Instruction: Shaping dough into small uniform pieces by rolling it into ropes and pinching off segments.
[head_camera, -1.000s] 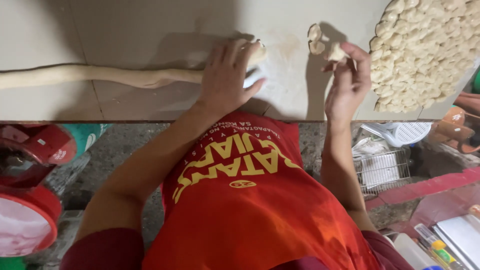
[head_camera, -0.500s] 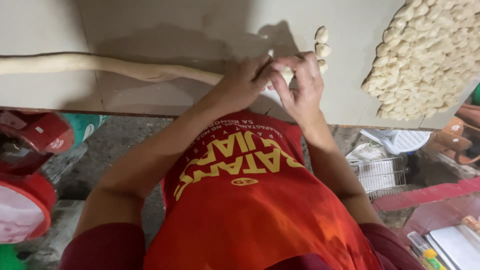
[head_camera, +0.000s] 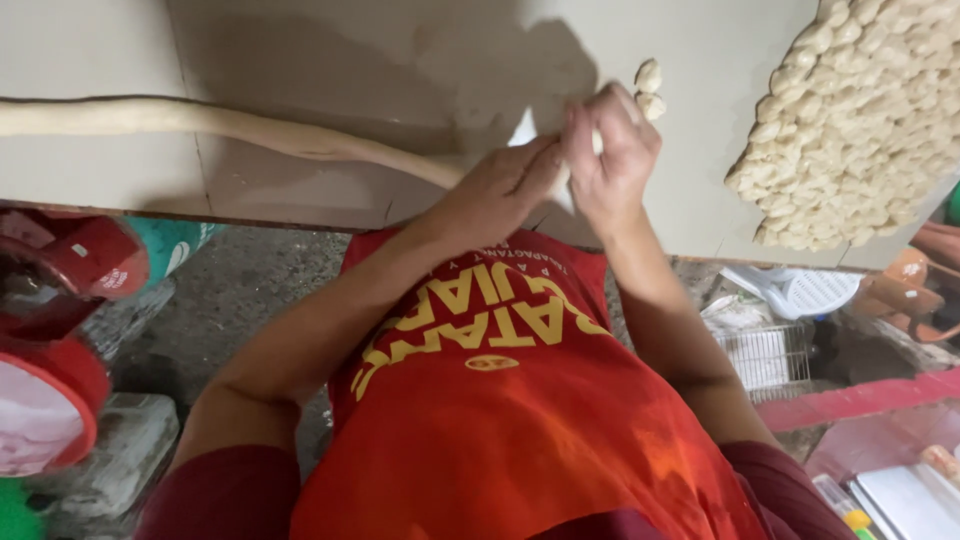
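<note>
While the long dough rope (head_camera: 230, 125) lies across the table (head_camera: 90, 170) from its left edge, the left hand (head_camera: 500, 190) and right hand (head_camera: 615, 160) close on its right end, seemingly pinching off a piece; next, it likely joins the two pieces (head_camera: 649, 88) beside the pile (head_camera: 860, 120) at the right edge.

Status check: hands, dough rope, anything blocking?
Left hand and right hand together, pinching the dough rope end. Two cut pieces beside right hand. Piece pile apart; nothing blocking.

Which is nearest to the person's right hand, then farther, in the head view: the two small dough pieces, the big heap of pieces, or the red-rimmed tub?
From the right hand:
1. Two small dough pieces, just above it.
2. Heap of pieces, upper right.
3. Red-rimmed tub, far lower left.
</note>
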